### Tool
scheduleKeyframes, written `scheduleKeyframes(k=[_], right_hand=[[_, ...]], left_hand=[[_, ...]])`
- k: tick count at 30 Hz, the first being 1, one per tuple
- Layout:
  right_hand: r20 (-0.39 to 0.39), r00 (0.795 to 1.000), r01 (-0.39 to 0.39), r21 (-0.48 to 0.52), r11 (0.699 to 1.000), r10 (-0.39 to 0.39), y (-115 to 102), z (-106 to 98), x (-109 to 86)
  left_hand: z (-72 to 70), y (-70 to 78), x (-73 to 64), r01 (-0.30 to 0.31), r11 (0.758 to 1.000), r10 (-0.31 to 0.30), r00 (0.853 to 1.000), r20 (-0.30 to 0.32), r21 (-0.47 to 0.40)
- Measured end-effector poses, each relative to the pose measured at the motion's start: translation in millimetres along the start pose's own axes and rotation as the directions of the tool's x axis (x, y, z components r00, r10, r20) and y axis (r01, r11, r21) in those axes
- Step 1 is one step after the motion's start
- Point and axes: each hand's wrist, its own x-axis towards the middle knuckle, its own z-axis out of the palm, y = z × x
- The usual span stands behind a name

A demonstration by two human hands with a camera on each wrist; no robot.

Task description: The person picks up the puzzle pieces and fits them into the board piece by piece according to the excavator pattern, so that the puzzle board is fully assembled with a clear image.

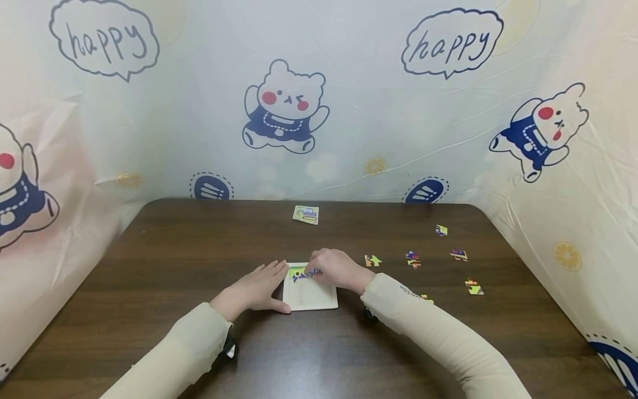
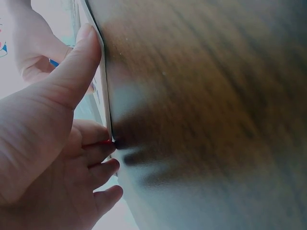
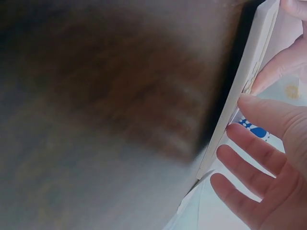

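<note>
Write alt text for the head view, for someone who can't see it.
A person's right hand holds a puzzle piece at a white tray while the left hand rests against the tray's left edge. Loose pieces lie to the right on a dark wooden table, and a small picture card lies beyond the tray.

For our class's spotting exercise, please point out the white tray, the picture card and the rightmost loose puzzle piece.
White tray (image 1: 312,300): head view, bare floor near the front edge.
Picture card (image 1: 306,215): head view, middle of its printed face.
Rightmost loose puzzle piece (image 1: 474,287): head view, middle of the piece.
</note>
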Motion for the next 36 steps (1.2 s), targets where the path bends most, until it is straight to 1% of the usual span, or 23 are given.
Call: scheduleKeyframes(k=[4,15,18,21,25,29,32,36], right_hand=[[0.005,1.0,-0.004,-0.006,1.0,0.004,-0.8,-0.8,0.0],[0.022,1.0,-0.016,0.019,1.0,0.015,-0.6,-4.0,-2.4],[0.017,0.999,-0.04,0.047,0.998,0.039,3.8,-6.7,-4.3],[0.006,0.996,-0.094,0.081,0.992,0.093,10.2,-12.8,-8.1],[-0.028,0.983,-0.175,0.117,0.978,0.179,21.1,-24.4,-15.8],[-0.065,0.961,-0.255,0.157,0.954,0.268,35.0,-38.3,-24.9],[-0.091,0.943,-0.299,0.182,0.937,0.319,47.9,-47.7,-32.2],[-0.12,0.923,-0.339,0.195,0.92,0.365,68.7,-57.5,-43.5]], left_hand=[[-0.4,0.4,-0.4,0.0,1.0,0.0,1.0,-0.001,-0.002],[-2.3,1.5,-1.1,0.003,1.0,-0.003,1.0,0.005,-0.014],[-2.4,2.0,-0.9,0.01,1.0,-0.01,1.0,0.01,-0.016],[-2.0,2.8,-0.5,0.018,1.0,-0.017,1.0,0.014,-0.018],[-1.0,3.0,-0.1,0.019,1.0,-0.019,1.0,0.011,-0.012],[-0.5,3.2,-0.3,0.018,1.0,-0.018,1.0,0.007,-0.009],[-0.7,3.6,-0.6,0.02,1.0,-0.02,1.0,0.009,-0.014],[-1.3,4.2,-1.2,0.021,1.0,-0.021,1.0,0.008,-0.02]])
